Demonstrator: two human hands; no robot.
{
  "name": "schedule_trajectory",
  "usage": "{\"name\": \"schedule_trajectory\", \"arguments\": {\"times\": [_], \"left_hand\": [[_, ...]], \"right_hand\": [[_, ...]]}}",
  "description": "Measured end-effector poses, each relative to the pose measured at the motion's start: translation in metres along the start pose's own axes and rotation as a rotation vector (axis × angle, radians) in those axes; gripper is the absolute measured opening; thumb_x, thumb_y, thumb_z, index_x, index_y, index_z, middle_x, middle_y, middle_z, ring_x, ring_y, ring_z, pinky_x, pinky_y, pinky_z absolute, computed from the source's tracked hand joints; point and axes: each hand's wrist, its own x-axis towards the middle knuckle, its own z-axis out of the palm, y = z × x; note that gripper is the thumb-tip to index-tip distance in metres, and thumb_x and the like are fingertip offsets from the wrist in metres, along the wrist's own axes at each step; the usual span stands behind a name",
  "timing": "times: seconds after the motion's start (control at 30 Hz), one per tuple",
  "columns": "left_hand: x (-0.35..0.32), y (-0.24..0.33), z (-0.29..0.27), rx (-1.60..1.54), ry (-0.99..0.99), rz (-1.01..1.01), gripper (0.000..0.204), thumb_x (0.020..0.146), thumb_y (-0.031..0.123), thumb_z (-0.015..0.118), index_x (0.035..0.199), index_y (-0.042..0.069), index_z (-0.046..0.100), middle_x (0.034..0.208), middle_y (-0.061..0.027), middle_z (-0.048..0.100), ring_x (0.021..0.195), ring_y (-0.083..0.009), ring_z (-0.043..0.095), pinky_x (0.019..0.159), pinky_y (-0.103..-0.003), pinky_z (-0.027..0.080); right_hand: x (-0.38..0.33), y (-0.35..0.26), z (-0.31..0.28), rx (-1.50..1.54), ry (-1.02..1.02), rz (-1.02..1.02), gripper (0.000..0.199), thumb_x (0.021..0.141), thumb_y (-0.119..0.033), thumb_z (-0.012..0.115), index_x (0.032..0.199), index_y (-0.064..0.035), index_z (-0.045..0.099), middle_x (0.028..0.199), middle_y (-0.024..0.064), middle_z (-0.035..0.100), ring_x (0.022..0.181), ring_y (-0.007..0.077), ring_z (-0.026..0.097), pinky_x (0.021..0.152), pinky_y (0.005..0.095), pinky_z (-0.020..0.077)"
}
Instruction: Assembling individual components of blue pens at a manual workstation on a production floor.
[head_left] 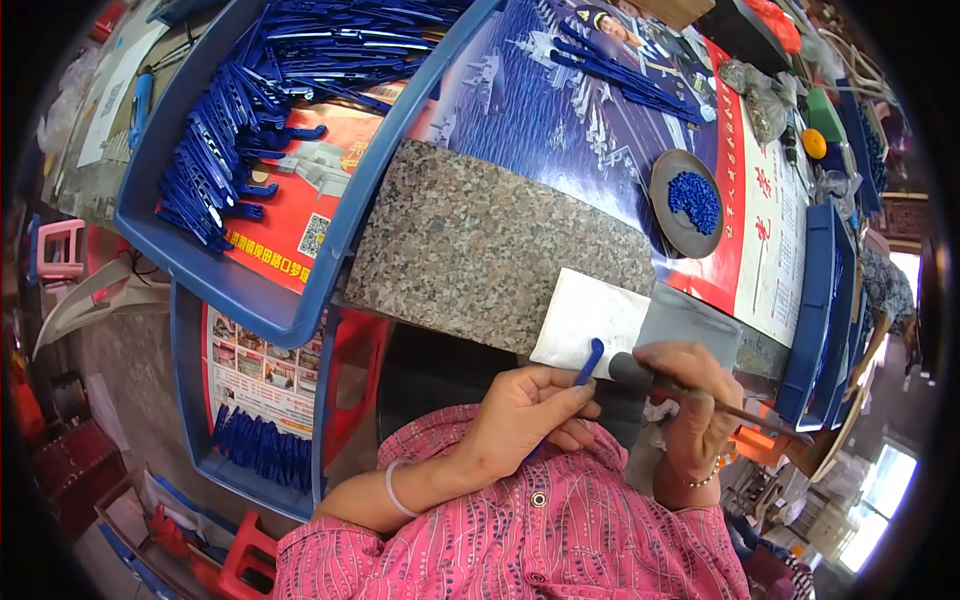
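Note:
Pinched between the thumb and fingers of my left hand (535, 410) is a slender blue strip (590, 364) with a rounded, slightly bent tip, shaped like a glasses temple. Its tip lies over a white pad (590, 318) at the edge of the bench, and its other end passes below my fingers. My right hand (695, 400) is closed around a tool (628, 368) with a thick dark-grey end and a long thin shaft. That thick end is beside the blue strip's tip; whether they touch, I cannot tell. A grey flat plate (690, 318) lies beyond my right hand.
A blue tray (365, 215) at the left holds many similar blue strips; a lower blue tray (185, 400) holds more. A granite slab (480, 240) forms the near bench. Toward the right stand a round dish (660, 185) of small blue parts and another blue tray (808, 330).

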Motion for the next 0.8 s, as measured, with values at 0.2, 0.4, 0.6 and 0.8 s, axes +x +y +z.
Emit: {"name": "schedule_trajectory", "arguments": {"times": [0.2,0.4,0.6,0.8], "left_hand": [[0.004,-0.004,-0.001,0.082,0.022,0.009,0.024,0.091,0.019,0.056,0.093,-0.004,0.062,0.079,-0.0084,0.065,0.057,-0.0113,0.062,0.051,-0.021,0.050],[0.006,-0.007,-0.002,0.155,-0.034,0.065,0.024,0.092,0.019,0.054,0.088,-0.003,0.062,0.074,-0.0064,0.065,0.050,-0.0077,0.056,0.044,-0.020,0.045],[0.001,0.001,0.002,0.195,0.012,0.023,0.027,0.092,0.021,0.054,0.080,-0.003,0.063,0.065,-0.0042,0.061,0.046,-0.0067,0.054,0.041,-0.019,0.042],[0.005,0.005,0.003,0.206,0.036,0.012,0.025,0.092,0.018,0.053,0.081,-0.003,0.060,0.056,-0.0037,0.057,0.044,-0.0079,0.052,0.040,-0.019,0.039]], "right_hand": [[0.002,-0.006,0.006,0.002,-0.033,-0.107,0.058,0.095,-0.047,0.032,0.089,0.0034,0.060,0.085,0.0200,0.064,0.075,0.0279,0.064,0.062,0.0310,0.0493],[0.012,-0.012,0.009,-0.118,-0.227,-0.102,0.048,0.095,-0.041,0.038,0.091,0.0012,0.061,0.088,0.0194,0.065,0.071,0.0263,0.064,0.060,0.0310,0.0505],[0.005,-0.012,-0.002,-0.190,-0.029,-0.386,0.016,0.072,-0.004,0.063,0.087,-0.0006,0.065,0.075,0.0119,0.065,0.060,0.0232,0.063,0.051,0.0309,0.0476],[0.026,-0.007,-0.002,-0.107,-0.296,-0.242,0.027,0.071,-0.004,0.064,0.097,-0.0009,0.059,0.088,0.0166,0.064,0.071,0.0273,0.065,0.054,0.0314,0.0495]]}}
